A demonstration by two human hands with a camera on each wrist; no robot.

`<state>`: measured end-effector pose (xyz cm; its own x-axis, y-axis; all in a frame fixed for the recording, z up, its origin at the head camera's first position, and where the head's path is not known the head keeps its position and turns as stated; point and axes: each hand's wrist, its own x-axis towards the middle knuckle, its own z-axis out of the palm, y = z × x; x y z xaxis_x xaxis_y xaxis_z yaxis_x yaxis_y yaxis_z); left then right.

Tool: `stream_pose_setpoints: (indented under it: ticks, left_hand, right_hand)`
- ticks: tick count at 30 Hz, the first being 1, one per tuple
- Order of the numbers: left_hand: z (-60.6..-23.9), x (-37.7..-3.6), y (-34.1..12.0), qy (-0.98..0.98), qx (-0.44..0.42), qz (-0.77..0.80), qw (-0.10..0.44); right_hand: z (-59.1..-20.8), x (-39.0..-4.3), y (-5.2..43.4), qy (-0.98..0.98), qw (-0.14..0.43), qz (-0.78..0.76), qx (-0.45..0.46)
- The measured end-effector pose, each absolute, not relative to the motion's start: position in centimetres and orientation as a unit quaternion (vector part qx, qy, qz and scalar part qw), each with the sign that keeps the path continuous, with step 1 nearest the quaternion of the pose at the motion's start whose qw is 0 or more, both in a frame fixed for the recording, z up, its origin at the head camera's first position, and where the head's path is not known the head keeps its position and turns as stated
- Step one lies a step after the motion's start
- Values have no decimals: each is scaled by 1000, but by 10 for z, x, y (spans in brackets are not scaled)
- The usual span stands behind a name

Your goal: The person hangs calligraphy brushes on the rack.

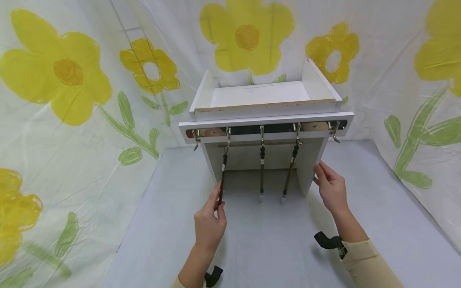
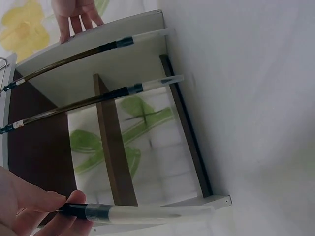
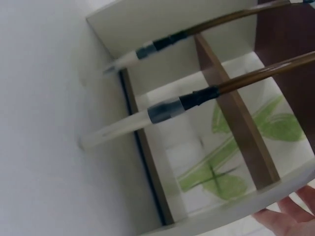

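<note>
From your head view, a white rack (image 1: 264, 120) stands on a grey table (image 1: 273, 248), with flower-printed sheets (image 1: 68, 80) hung around. Three brushes hang on hooks, tips down. Your left hand (image 1: 210, 224) pinches the left brush (image 1: 223, 176) low on its handle; the shaft runs nearly upright. Your right hand (image 1: 329, 188) rests with straight fingers on the rack's right wall.

Left wrist: fingers (image 2: 59, 206) pinch the brush (image 2: 142, 214) beside its clear cap.

Right wrist: fingertips (image 3: 290, 216) touch the wall's edge.
</note>
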<state>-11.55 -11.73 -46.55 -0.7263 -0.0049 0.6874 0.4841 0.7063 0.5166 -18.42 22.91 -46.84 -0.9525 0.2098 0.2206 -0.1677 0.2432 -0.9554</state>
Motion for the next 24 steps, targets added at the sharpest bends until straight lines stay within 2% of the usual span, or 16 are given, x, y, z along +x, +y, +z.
stream_pose_setpoints:
  ticks: [13,24]
  left_hand:
    - [-460,-118,-120,-865,-130,-346,340]
    - [-481,-137,-121,-863,-133,-361,328]
  right_hand:
    - [-469,-184,224,-760,156,631,2]
    - [-470,-184,220,-763,150,629,9]
